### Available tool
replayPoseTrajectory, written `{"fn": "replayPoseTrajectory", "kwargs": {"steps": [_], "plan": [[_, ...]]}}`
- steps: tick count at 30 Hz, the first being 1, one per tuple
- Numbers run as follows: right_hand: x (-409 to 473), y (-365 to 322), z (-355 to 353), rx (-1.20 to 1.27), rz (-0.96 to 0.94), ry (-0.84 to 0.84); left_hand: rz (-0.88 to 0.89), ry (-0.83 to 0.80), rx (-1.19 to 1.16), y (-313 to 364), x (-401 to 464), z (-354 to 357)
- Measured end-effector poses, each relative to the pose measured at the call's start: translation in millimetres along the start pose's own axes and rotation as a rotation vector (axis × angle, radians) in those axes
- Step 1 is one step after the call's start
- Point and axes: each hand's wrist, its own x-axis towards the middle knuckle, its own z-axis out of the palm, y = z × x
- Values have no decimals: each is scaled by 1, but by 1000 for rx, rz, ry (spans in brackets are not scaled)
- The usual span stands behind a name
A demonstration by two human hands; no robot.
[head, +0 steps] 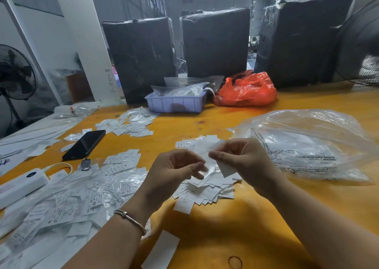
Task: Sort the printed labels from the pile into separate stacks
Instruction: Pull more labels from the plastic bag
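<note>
Yellow work table [256,217], seen from the head camera, contents as follows.

Right hand [244,158]: raised above the table, thumb and fingers pinching a small bunch of white printed labels [225,169]; one label is sticking down below the fingers, another is showing above them.

Left hand [174,170]: raised just beside the right, fingers curled, fingertips reaching toward the held labels. Whether they are gripping a label cannot be told, as the spot is blurred. A thin bracelet [131,219] is sitting on the wrist.

Label pile [205,190]: loose white labels lying directly beneath both hands, overlapping, some printed side up.

Large label spread [71,199]: covering the left part of the table, many pieces in clear sleeves, size letters such as S and XS showing.

Further label groups: one at the far left centre [131,125], one small stack [123,159] near the phone, one flat cluster [190,143] beyond the hands.

Single long white strip [162,250]: lying near the front edge.

Black smartphone [85,144]: lying face up, left of centre.

White power bank [20,184]: lying at the left edge, cable attached.

Clear plastic bag [307,143]: lying crumpled to the right, printed text on it.

Lavender plastic tray [176,103]: standing at the far side, holding bagged items.

Orange plastic bag [246,90]: lying just beside the tray.

Rubber band [235,262]: lying near the front edge.
</note>
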Motion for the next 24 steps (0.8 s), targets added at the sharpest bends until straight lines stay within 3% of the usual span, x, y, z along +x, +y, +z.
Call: {"fn": "replayPoseTrajectory", "kwargs": {"steps": [3,6,11,14,20,24], "plan": [[-1,-2,4,-202,-109,-5,-33,-1,101,-2,1,-1],[-3,-4,9,-231,-152,-45,2,-36,98,-3,1,-1],[-3,-5,5,-154,26,-185,34,19,-152,-3,2,-4],[-4,-4,4,-62,90,-259,31,-49,-227,-1,1,-5],[-2,-8,2,58,23,-163,11,13,-113,-1,0,-5],[-2,-8,1,-25,-7,-95,-40,-81,30,-1,-1,-4]]}}
